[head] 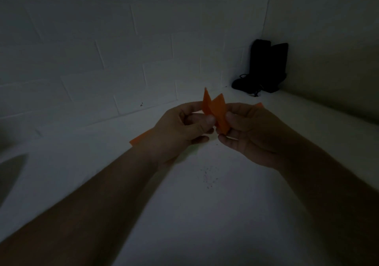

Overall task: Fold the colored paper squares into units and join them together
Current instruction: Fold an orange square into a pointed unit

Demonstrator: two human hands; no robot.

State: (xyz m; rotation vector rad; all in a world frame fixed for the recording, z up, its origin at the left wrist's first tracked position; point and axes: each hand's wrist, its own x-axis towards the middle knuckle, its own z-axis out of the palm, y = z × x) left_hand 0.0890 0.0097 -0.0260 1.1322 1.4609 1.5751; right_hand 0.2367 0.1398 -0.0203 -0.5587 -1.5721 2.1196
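Observation:
Two folded orange paper units [215,110] are held together above the white table, their pointed tips sticking up between my hands. My left hand [182,128] pinches the left unit between thumb and curled fingers. My right hand [248,130] pinches the right unit the same way. Another orange paper [139,138] lies on the table, mostly hidden under my left wrist. A small orange corner [258,104] shows behind my right hand.
The scene is dim. A white table [205,204] runs to a white brick wall [102,50]. A black object with a cord [262,71] stands in the far right corner. Small dark specks [207,176] dot the table near my hands.

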